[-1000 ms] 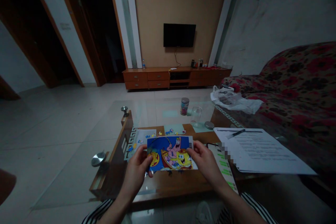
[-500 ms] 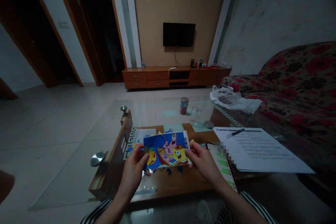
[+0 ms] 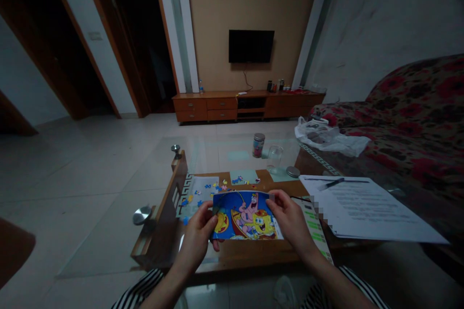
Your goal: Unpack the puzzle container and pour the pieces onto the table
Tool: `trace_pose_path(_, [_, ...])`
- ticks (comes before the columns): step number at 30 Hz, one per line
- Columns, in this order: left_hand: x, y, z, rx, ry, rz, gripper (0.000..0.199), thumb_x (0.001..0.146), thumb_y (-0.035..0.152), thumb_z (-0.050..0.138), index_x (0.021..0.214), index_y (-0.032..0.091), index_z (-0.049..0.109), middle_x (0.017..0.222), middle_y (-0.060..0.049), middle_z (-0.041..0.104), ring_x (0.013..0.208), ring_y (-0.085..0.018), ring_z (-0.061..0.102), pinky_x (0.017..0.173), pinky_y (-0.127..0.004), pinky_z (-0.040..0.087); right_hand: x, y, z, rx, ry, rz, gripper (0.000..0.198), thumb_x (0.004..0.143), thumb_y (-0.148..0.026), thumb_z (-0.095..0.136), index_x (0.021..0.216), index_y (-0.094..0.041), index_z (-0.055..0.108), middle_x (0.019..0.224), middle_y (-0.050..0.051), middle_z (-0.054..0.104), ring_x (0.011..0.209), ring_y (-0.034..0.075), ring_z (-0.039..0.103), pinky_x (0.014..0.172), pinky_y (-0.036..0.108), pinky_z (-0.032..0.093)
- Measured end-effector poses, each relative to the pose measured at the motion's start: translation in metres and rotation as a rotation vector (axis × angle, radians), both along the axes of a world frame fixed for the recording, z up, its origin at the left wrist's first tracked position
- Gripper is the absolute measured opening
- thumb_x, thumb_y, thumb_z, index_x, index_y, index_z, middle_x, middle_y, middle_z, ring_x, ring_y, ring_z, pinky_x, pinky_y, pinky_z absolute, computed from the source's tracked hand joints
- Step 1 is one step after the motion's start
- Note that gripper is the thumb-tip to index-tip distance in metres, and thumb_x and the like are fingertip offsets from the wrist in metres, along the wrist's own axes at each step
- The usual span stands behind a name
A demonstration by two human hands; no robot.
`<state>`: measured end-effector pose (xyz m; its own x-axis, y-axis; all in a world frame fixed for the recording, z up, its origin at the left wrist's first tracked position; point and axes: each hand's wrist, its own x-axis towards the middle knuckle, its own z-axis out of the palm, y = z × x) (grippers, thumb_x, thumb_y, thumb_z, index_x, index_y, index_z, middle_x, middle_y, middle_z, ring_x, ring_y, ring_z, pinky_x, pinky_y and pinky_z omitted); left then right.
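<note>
Cartoon picture card (image 3: 246,216), blue with two bright figures on it, sits between both hands just above the near edge of the surface (image 3: 239,251), tilted toward the camera. The left hand (image 3: 197,234) pinches its left edge, thumb on the printed face and fingers curled behind; the right hand (image 3: 292,217) grips the right edge and top corner the same way. Both are closed on the card, neither is free. From the card, loose puzzle pieces (image 3: 203,193) lie scattered at about 11 o'clock on a pale sheet (image 3: 197,198), with a few more at 12 o'clock. Farther out at 12 to 1 o'clock stand a small tin (image 3: 258,145), a clear glass (image 3: 274,158) and a round lid (image 3: 293,172); printed papers (image 3: 362,205) with a pen (image 3: 330,183) lie at 2 o'clock. The step in hand looks like studying the reference picture (judging by how it is held up). A sensible next move would call for freeing one hand and reaching to the pieces.
</note>
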<state>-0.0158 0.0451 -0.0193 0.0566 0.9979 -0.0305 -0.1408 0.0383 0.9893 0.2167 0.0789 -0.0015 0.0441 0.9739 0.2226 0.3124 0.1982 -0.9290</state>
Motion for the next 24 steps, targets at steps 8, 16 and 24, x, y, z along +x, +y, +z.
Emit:
trace_pose_path(8, [-0.126,-0.017,0.017,-0.022,0.252,0.344,0.055,0.069,0.047,0.062,0.114,0.019,0.045,0.072,0.003,0.058,0.048,-0.014,0.057,0.036,-0.024,0.044,-0.012,0.009,-0.010,-0.134,-0.029,0.122,0.043,0.078,-0.052,0.054,0.108,-0.020,0.055,0.081,0.004,0.067,0.057,0.021,0.065,0.059,0.034,0.052])
trace_pose_path(16, [-0.248,-0.063,-0.024,-0.133,0.847,0.698,0.040,0.076,0.034,0.048,0.111,0.015,0.050,0.072,-0.003,0.058,0.057,-0.023,0.062,0.049,-0.035,0.050,-0.034,-0.001,-0.024,-0.103,-0.288,0.251,0.036,0.080,-0.051,0.051,0.100,-0.025,0.065,0.085,0.006,0.072,0.064,0.024,0.068,0.064,0.036,0.054])
trace_pose_path(24, [-0.230,-0.050,-0.035,0.154,1.296,0.639,0.043,0.080,0.006,0.043,0.117,0.017,0.060,0.136,-0.016,0.049,0.129,-0.033,0.039,0.105,-0.056,0.033,-0.051,-0.002,-0.032,-0.005,-0.368,0.274,0.035,0.078,-0.052,0.052,0.093,-0.026,0.069,0.095,0.009,0.074,0.085,0.029,0.070,0.074,0.039,0.055])
